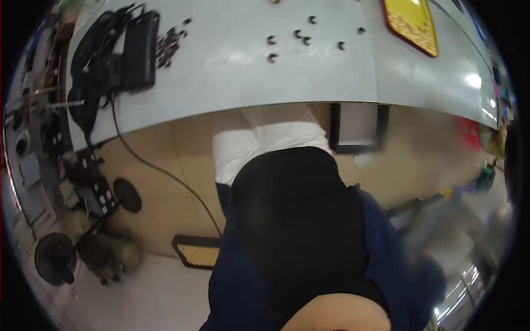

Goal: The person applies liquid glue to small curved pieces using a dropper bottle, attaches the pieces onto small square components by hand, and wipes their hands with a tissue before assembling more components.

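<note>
Neither of my hands shows in the head view. My dark blue sleeves hang at both sides of my black top, and the hands are hidden or out of the picture. On the grey table (221, 83) in front of me lie several small black curved pieces (306, 41), scattered and apart from each other. Farther left is a loose pile of small dark and reddish parts (168, 48). A yellow tray (422, 14) with a red rim, at the far right, holds many small pale pieces.
At the table's left lie a black box-shaped device (141, 49) and a tangle of black straps; a cable (160, 170) hangs down toward the floor. Below the table stands a dark-framed box (359, 149). A black-framed tray (197, 254) is on the floor, with round-based equipment (55, 258) at left.
</note>
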Tool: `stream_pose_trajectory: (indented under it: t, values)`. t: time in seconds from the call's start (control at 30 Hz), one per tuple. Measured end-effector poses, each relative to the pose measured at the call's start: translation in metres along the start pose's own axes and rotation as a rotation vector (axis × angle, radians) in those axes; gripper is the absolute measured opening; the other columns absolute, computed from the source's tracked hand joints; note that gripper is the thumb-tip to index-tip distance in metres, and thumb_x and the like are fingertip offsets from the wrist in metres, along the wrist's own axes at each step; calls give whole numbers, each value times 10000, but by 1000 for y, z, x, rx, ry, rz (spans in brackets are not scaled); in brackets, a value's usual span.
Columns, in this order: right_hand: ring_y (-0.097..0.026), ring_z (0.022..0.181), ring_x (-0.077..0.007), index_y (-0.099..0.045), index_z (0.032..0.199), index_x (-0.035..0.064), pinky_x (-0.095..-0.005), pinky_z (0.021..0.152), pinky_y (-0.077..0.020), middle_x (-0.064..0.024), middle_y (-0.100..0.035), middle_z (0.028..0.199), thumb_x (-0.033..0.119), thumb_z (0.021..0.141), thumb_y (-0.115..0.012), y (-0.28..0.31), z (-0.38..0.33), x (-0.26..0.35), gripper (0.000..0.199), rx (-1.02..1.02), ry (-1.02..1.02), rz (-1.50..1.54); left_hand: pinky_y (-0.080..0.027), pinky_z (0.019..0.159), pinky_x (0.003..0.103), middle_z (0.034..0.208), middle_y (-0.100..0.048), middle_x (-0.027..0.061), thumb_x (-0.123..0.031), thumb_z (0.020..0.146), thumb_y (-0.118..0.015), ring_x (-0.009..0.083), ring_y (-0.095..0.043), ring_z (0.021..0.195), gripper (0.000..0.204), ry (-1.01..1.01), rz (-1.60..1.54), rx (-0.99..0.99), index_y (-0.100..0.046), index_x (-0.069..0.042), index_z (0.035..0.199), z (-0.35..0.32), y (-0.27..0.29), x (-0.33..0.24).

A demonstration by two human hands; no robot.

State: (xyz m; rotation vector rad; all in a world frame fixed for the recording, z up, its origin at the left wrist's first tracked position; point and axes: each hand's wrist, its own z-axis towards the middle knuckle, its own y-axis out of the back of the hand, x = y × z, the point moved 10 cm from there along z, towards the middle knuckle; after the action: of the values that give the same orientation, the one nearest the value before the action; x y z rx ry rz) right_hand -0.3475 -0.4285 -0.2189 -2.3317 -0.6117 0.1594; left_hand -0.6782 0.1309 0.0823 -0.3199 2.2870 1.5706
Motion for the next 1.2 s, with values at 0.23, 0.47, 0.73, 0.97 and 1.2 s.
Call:
stream_pose_trajectory:
  t: [0.23, 0.47, 0.73, 0.97, 1.2]
  values:
    - [-617, 904, -146, -601, 1184, 3, -312, 795, -505, -93, -670, 1005, 172, 869, -665, 14, -57, -61, 363, -12, 12, 0, -522, 693, 320, 908, -661, 122, -197, 976, -516, 193, -625, 806, 254, 99, -94, 142, -619, 26, 1041, -16, -16, 24]
    - [-613, 886, -139, -607, 1170, 0, -298, 781, -500, -82, -668, 987, 184, 867, -669, 95, -121, -80, 361, -113, 100, 64, -531, 706, 316, 935, -666, 122, -190, 972, -523, 192, -636, 828, 251, 123, -212, 379, -619, 23, 1066, 19, -93, 14]
    - [-610, 866, -132, -613, 1155, -3, -282, 764, -494, -70, -666, 966, 199, 864, -674, 98, -101, -25, 359, -263, 157, 114, -541, 722, 311, 966, -671, 123, -181, 968, -530, 191, -649, 852, 253, 210, -377, 657, -619, 19, 1094, 35, -198, 14]
    - [-606, 848, -126, -618, 1141, -6, -268, 750, -489, -59, -664, 948, 211, 862, -679, 116, -86, 22, 359, -417, 227, 132, -550, 735, 308, 992, -676, 123, -174, 964, -537, 190, -659, 874, 258, 275, -561, 902, -618, 16, 1118, 45, -301, 6]
    - [-603, 830, -119, -624, 1128, -9, -254, 736, -484, -48, -662, 930, 224, 860, -683, 136, -70, 61, 360, -512, 347, 103, -559, 748, 304, 1019, -680, 124, -167, 960, -544, 189, -670, 896, 267, 275, -773, 1081, -618, 13, 1143, 49, -379, -26]
